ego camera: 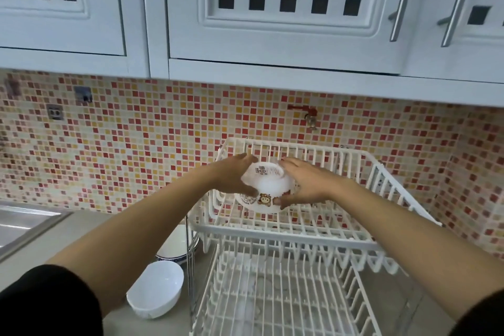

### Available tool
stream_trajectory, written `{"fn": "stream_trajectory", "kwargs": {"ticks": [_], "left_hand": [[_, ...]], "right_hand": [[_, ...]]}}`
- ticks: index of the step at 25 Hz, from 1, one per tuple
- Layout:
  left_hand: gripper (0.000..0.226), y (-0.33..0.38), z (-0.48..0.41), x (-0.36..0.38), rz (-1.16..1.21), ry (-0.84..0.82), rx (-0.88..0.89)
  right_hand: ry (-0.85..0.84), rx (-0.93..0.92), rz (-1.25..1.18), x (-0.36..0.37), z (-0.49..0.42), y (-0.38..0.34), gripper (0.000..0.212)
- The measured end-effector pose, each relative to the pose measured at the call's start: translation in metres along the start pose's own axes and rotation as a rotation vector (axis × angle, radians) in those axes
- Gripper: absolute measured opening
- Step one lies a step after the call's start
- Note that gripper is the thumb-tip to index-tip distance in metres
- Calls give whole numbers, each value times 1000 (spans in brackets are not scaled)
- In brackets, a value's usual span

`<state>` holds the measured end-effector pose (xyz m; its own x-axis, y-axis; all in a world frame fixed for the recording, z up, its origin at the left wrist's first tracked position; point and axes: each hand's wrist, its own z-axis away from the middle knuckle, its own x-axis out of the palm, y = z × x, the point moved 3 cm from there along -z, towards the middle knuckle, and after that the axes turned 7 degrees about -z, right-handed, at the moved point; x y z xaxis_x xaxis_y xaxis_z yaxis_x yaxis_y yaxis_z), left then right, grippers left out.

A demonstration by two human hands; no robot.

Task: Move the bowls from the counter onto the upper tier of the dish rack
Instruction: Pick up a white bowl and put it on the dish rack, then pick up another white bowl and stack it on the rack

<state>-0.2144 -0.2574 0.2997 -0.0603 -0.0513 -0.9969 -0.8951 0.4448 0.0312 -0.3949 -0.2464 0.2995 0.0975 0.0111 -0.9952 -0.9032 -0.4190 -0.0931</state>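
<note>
A white bowl with a cartoon print (266, 188) is upside down, its base with a label facing up, inside the upper tier (321, 234) of the white wire dish rack. My left hand (234, 176) grips its left side and my right hand (305, 183) grips its right side. Whether the bowl rests on the wires or hangs just above them I cannot tell. A plain white bowl (156, 288) stands on the counter to the left of the rack. Behind it a bowl with a blue rim (177, 243) shows partly past my left forearm.
The rack's lower tier (272, 297) sits below, at the front. A steel sink (24, 222) lies at the left edge. The mosaic-tiled wall with a red tap (306, 113) stands right behind the rack. White wall cupboards (272, 16) hang overhead.
</note>
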Motion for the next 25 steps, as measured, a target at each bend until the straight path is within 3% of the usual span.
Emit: {"fn": "stream_trajectory", "kwargs": {"ticks": [7, 14, 19, 25], "left_hand": [[65, -46, 73, -42, -6, 170, -72], [63, -137, 188, -29, -25, 157, -256], [60, -199, 262, 44, 43, 32, -397], [58, -239, 319, 175, 196, -155, -590]], "right_hand": [[220, -70, -112, -21, -5, -83, 78], [234, -230, -39, 15, -27, -231, 67], [122, -295, -89, 92, -35, -312, 63], [-119, -70, -392, 235, -51, -344, 64]]}}
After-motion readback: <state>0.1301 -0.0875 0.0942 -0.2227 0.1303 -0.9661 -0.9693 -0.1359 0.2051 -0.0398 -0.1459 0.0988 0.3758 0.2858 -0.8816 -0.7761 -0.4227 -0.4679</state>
